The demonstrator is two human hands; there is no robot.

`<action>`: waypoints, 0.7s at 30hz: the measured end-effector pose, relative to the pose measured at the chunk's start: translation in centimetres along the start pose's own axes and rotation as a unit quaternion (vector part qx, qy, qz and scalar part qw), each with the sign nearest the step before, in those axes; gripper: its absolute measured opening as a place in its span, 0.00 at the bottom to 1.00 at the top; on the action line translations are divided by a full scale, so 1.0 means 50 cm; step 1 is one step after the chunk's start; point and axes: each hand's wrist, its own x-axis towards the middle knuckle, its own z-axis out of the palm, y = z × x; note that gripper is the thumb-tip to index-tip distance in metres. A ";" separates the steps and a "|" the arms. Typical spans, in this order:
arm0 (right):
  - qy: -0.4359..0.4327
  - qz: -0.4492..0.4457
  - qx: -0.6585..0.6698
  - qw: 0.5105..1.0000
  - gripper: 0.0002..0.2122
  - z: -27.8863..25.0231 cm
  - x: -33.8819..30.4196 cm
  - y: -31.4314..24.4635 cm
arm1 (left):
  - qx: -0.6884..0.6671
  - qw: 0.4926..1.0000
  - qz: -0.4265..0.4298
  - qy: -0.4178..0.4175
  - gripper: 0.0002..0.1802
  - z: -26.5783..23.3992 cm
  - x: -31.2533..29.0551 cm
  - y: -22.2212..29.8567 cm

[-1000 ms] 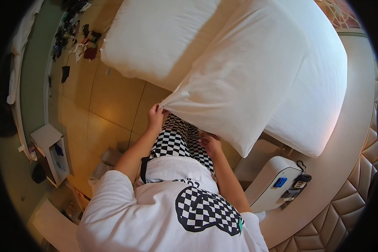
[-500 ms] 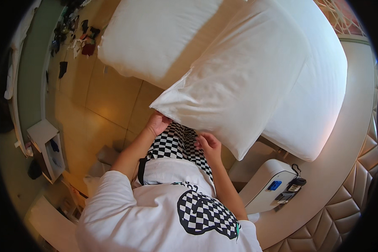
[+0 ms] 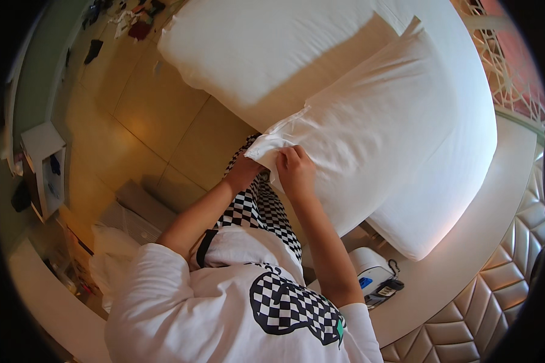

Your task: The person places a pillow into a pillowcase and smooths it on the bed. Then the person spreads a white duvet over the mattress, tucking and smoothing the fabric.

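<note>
A plump white pillow [image 3: 381, 115] in a white case lies across the edge of the bed [image 3: 254, 54], its near left corner reaching over my checkered trousers [image 3: 242, 209]. My left hand [image 3: 246, 172] grips that corner from below, its fingers partly covered by the fabric. My right hand [image 3: 297, 172] is closed on the pillowcase just right of the corner, with thumb and fingers pinching a fold. Creases run through the cloth between both hands.
Right of me, a white box-shaped case [image 3: 369, 269] with a blue item stands near the padded headboard panel [image 3: 466, 320]. At left are a small white open-fronted cabinet [image 3: 42, 142] and grey-white bags [image 3: 118, 242]. Scattered clothes [image 3: 140, 30] lie on the tiled floor.
My right hand has moved up from over my lap and taken hold of the pillowcase. The pillow's corner has shifted slightly right, still in my left hand. The view has turned a little.
</note>
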 end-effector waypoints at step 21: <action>0.018 0.111 0.080 0.990 0.07 -0.065 -0.025 -0.028 | -0.455 0.884 -0.025 -0.101 0.40 0.030 0.004 -0.073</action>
